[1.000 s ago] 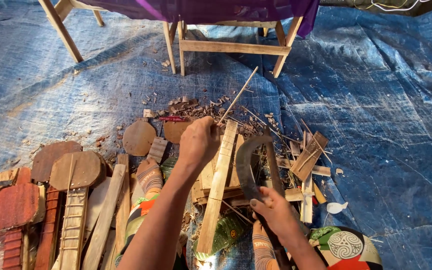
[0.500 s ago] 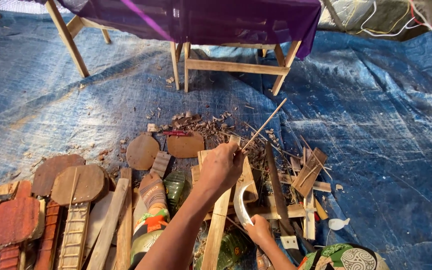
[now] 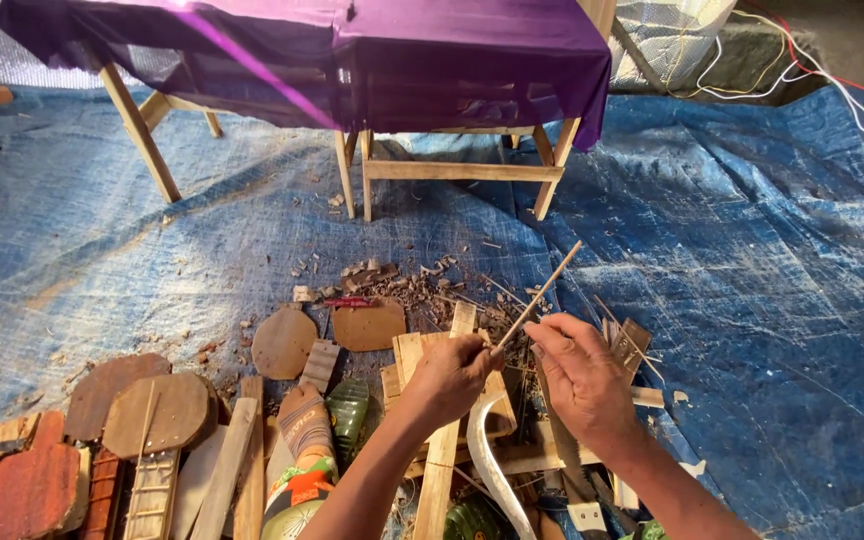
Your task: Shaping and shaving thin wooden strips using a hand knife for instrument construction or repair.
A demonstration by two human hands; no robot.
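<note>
Lower left of frame: round and lobed wooden body blanks [image 3: 157, 412] lie flat on the blue tarpaulin [image 3: 772, 300], one reddish-brown [image 3: 27, 490], beside small fretted necks [image 3: 150, 495]. Just right of these, two dark brown rounded plates [image 3: 284, 342] and a strip of patterned cloth [image 3: 304, 430].

Centre: a pale wooden plank [image 3: 442, 440] runs up the frame from the bottom edge, with a curved pale blade-like piece [image 3: 487, 470] beside it. Wood chips and shavings [image 3: 402, 285] are scattered above.

Left hand [image 3: 452, 375]: fingers closed together on the lower end of a thin wooden stick [image 3: 540, 292], pinching it. Right hand [image 3: 582, 375]: just right of the left, fingertips curled in at the same lower part of the stick; whether it truly clamps the stick or only steadies it I cannot tell.

Stick position: centre of frame, above the plank and chip pile, held in the air. Long axis diagonal, lower left to upper right; free tip points toward the upper right, to the tarpaulin below the table leg [image 3: 552, 170].

Judgement on handling: the stick is slender and likely to flex or snap, so both hands should stay close together with light, even pressure, and the free tip kept clear of the clutter.

Upper frame: wooden table under purple cloth [image 3: 352, 50]; upper right, coloured wires [image 3: 812, 70].
</note>
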